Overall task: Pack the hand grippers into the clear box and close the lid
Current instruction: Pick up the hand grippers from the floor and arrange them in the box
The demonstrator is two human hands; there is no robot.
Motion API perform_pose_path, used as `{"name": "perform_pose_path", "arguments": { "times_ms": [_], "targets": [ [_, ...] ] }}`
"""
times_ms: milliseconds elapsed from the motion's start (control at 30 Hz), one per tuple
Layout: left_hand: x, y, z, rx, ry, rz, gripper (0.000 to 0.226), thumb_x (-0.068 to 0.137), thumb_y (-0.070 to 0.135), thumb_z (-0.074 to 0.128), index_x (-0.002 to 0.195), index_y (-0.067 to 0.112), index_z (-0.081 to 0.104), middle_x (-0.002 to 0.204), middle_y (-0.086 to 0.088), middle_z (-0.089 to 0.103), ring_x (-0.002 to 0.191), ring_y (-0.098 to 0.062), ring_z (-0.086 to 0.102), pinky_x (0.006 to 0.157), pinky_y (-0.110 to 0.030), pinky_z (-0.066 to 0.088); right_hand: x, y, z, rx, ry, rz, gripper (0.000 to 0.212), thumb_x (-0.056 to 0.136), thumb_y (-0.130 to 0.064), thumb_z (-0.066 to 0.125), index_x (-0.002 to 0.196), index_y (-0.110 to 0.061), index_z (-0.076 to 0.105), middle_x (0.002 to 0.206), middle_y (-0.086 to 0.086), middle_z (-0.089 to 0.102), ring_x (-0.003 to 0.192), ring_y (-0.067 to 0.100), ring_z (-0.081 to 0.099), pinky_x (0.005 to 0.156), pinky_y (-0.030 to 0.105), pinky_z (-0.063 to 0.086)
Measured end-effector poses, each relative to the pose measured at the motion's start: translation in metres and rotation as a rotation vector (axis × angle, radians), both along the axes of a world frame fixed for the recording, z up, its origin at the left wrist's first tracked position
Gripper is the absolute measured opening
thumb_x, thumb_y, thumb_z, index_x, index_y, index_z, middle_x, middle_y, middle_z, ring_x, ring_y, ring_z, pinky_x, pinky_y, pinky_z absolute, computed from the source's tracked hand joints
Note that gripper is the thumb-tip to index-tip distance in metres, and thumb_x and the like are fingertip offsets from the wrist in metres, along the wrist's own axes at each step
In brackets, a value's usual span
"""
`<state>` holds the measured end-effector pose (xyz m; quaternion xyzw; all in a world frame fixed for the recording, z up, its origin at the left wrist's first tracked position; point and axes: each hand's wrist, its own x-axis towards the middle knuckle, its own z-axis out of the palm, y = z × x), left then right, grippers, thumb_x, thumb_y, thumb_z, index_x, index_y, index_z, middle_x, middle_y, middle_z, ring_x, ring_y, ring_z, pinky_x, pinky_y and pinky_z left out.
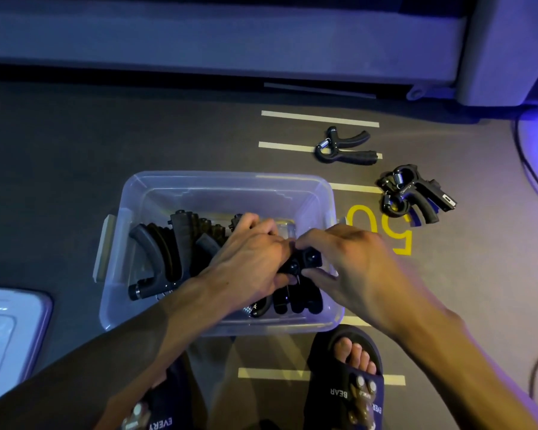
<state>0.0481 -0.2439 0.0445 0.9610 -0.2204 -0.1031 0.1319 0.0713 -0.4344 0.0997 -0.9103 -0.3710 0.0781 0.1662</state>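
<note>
Left hand (255,259): over the clear box (320,193), fingers curled round a black hand gripper (302,262).
Right hand (351,259): pinching the same gripper from the right.
Packed grippers (165,249): several black ones lie in the box's left half.
Loose grippers: one (343,147) on the floor (75,156) beyond the box; a pile (416,193) to its right.
Lid (10,333): on the floor, left of the box.

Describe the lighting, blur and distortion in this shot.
Head view: dim room with a blue-violet cast, strongest at the right edge; right hand slightly motion-blurred, left hand sharper; wide-angle bending curves the clear box rim; faint sheen on the box walls; loose hand grippers stay readable.
</note>
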Motion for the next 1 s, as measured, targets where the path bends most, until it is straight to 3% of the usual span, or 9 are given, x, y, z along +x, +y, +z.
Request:
{"name": "perform_pose_path", "arguments": {
  "times_ms": [67,200,300,433,533,667,833,1000],
  "targets": [
    [0.004,0.001,-0.002,-0.004,-0.001,0.000,0.037,0.085,0.061,0.064,0.093,0.025,0.069,0.086,0.009,0.064,0.105,-0.017,0.049,0.090,-0.034,0.027,0.003,0.000,-0.007,-0.012,0.050,0.032,0.040,0.071,-0.024,0.083,0.105,-0.021,0.063,0.079,-0.001,0.070,0.076,0.023,0.064,0.060,0.030,0.047],
    [0.015,0.003,0.004,0.010,0.037,-0.018,0.030,0.091,0.053,0.062,0.098,0.025,0.068,0.080,0.013,0.053,0.109,-0.016,0.048,0.095,-0.033,0.026,0.016,-0.001,-0.007,-0.053,0.103,0.054,0.039,0.076,-0.033,0.082,0.109,-0.023,0.065,0.084,-0.004,0.070,0.079,0.019,0.062,0.064,0.026,0.030],
    [0.022,0.003,0.005,0.010,0.046,-0.035,0.032,0.091,0.052,0.062,0.104,0.024,0.067,0.075,0.014,0.040,0.109,-0.014,0.049,0.100,-0.035,0.026,0.026,-0.003,-0.014,-0.129,0.072,0.074,0.038,0.079,-0.044,0.077,0.111,-0.029,0.064,0.091,-0.005,0.068,0.090,0.019,0.062,0.079,0.028,0.029],
    [0.023,0.002,0.003,-0.016,0.044,-0.030,0.040,0.089,0.056,0.063,0.112,0.024,0.068,0.091,0.009,0.061,0.110,-0.017,0.052,0.100,-0.038,0.028,0.033,-0.009,-0.027,-0.186,0.068,0.067,0.037,0.078,-0.049,0.076,0.110,-0.036,0.063,0.116,-0.005,0.068,0.123,0.013,0.053,0.094,0.032,0.023],
    [0.019,0.001,0.003,-0.047,0.044,0.008,0.044,0.088,0.059,0.063,0.116,0.026,0.068,0.095,0.005,0.065,0.106,-0.017,0.055,0.096,-0.033,0.027,0.032,-0.012,-0.024,-0.199,0.074,0.069,0.036,0.079,-0.047,0.075,0.111,-0.037,0.062,0.131,0.002,0.063,0.137,0.010,0.038,0.099,0.032,0.018],
    [0.014,0.001,0.001,-0.094,0.048,0.026,0.045,0.086,0.059,0.066,0.116,0.025,0.069,0.095,0.009,0.064,0.103,-0.016,0.056,0.091,-0.031,0.025,0.024,-0.008,-0.021,-0.187,-0.024,0.076,0.040,0.062,-0.037,0.090,0.097,-0.032,0.069,0.108,0.001,0.074,0.119,0.010,0.034,0.091,0.030,0.023],
    [0.014,0.000,0.000,-0.071,0.072,0.006,0.044,0.089,0.059,0.061,0.119,0.029,0.066,0.096,0.007,0.069,0.106,-0.015,0.054,0.097,-0.031,0.028,0.024,-0.005,-0.028,-0.241,0.052,0.041,0.039,0.064,-0.035,0.084,0.098,-0.034,0.064,0.107,-0.005,0.074,0.128,0.010,0.054,0.100,0.034,0.020],
    [0.013,0.002,0.000,-0.063,0.087,0.020,0.036,0.090,0.058,0.061,0.109,0.028,0.065,0.093,0.006,0.066,0.102,-0.016,0.053,0.095,-0.031,0.029,0.008,-0.007,-0.041,-0.212,0.083,0.039,0.053,0.068,-0.029,0.083,0.103,-0.032,0.044,0.106,-0.013,0.068,0.113,0.015,0.061,0.104,0.033,0.023]
  ]
}}
